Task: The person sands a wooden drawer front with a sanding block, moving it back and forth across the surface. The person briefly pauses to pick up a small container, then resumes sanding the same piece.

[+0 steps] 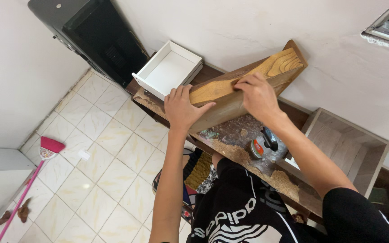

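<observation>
Both hands on one wooden plank (248,83), which lies on edge along a workbench (230,135) set against the white wall (230,27).

Left hand (183,108): wrapped over the near end of the plank, thumb stretched along the lighter top face, fingers curled down over the end. Closed on the wood, firm contact.

Right hand (258,95): palm flat on the plank's top edge around the middle, fingers bent over the far side toward the wall. Whether the fingers clamp or only press, cannot tell; the hand is plainly bearing on the wood.

Plank: top face pale yellow with strong grain, side face darker brown. It runs slantwise in view, from the left hand up to a far end near the wall.

Bench surface: worn and stained, heaps of sawdust (248,162) along the near edge. A grey power tool (266,148) with a black handle sits on the bench just below the right forearm, close to the plank but apart from it.

Further out: an open white drawer box (167,69) rests at the left end of the bench. An unfinished wooden box (352,144) stands open at the right end. A black cabinet (95,36) stands in the corner. Tiled floor (100,157) below, with a pink broom (32,175) lying at the left.
</observation>
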